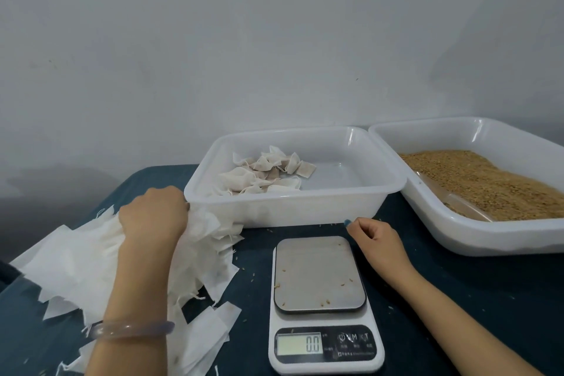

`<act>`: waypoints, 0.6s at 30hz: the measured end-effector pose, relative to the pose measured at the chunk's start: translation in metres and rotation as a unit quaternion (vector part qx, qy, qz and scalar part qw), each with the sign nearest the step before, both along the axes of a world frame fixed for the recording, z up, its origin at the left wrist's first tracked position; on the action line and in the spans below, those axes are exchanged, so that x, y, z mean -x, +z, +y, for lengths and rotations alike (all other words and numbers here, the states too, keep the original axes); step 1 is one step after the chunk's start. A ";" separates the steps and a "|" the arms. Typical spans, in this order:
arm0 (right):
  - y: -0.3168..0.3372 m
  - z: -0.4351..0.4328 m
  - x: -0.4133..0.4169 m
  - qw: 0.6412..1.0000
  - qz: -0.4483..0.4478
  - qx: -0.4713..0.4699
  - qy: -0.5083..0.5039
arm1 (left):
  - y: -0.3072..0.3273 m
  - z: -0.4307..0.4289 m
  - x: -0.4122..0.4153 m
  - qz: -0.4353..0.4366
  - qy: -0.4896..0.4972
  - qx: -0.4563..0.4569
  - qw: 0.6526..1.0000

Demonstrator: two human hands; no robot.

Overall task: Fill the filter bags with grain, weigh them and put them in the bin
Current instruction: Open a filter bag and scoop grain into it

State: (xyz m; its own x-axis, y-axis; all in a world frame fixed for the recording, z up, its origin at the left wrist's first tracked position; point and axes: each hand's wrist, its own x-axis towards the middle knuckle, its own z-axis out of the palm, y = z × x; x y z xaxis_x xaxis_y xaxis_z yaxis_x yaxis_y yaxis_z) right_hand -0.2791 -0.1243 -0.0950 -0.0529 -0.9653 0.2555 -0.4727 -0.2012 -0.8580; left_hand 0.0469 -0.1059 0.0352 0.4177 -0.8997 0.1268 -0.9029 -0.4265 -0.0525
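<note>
A heap of empty white filter bags lies on the dark table at the left. My left hand is down in the top of that heap, fingers curled into the bags beside the bin's corner. The white bin holds several filled bags in its left half. A digital scale reads 0.0, its plate bare but for a few stray grains. My right hand hovers loosely curled and holds nothing, just right of the scale. A second white tray at the right holds brown grain.
A clear plastic scoop lies in the grain at the tray's near side. Loose grains are scattered on the dark table around the scale. A grey wall stands close behind both trays.
</note>
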 end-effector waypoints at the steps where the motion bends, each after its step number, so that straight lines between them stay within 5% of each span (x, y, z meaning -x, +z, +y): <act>1: 0.000 0.000 0.000 1.000 0.000 0.001 0.000 | -0.001 0.002 0.001 -0.001 0.004 0.023 1.000; 11: -0.001 -0.001 0.000 1.000 0.002 0.003 0.001 | 0.008 0.018 0.016 0.053 -0.031 0.229 0.971; 18: -0.001 -0.001 -0.001 1.000 -0.003 -0.001 -0.001 | 0.024 0.021 0.029 0.110 -0.142 0.448 0.876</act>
State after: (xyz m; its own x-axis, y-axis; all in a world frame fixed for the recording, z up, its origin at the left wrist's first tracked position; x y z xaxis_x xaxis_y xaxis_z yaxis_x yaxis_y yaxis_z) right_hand -0.2783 -0.1252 -0.0956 -0.0566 -0.9655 0.2541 -0.4684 -0.1991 -0.8608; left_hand 0.0183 -0.0851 0.0597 0.2963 -0.5521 0.7793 -0.9254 0.0359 0.3773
